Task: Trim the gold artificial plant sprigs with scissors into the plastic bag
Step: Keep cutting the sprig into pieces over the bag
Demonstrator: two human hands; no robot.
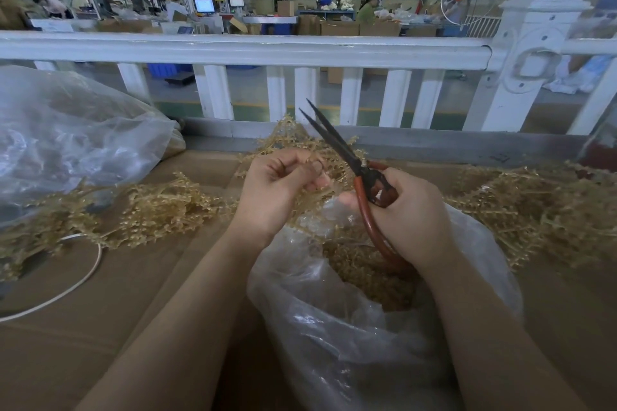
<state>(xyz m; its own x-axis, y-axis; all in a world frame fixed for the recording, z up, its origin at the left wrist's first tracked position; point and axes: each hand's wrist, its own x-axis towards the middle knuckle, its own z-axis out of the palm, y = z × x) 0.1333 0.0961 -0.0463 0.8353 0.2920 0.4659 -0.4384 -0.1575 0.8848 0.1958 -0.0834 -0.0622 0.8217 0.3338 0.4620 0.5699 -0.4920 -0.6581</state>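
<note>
2 hands are at work over the open clear plastic bag (384,327) that sits right in front of me on the brown cardboard surface (133,294), and I read that placement as deliberate: anything cut drops straight into the bag's mouth. My left hand (277,190) is curled, pinching the gold artificial plant sprig (293,140) by its stem between thumb and fingers, holding it up above the bag so the branching tips fan away toward the white railing (233,47). My right hand (410,210) grips the red-handled, dark-bladed scissors (350,160), fingers wrapped round the looped handles; the blades stand slightly parted and point up and away, just beside the sprig and not yet closed on it. A mound of cut gold pieces (364,274) already lies inside the bag, so I judge the job well under way. More untrimmed gold sprigs lie in 2 loose heaps, one on the left (150,207) and one on the right (534,210), within easy reach of either hand. A second, large clear plastic bag (66,137) rests at far left, and a white cable (83,274) loops across the surface beneath it.
</note>
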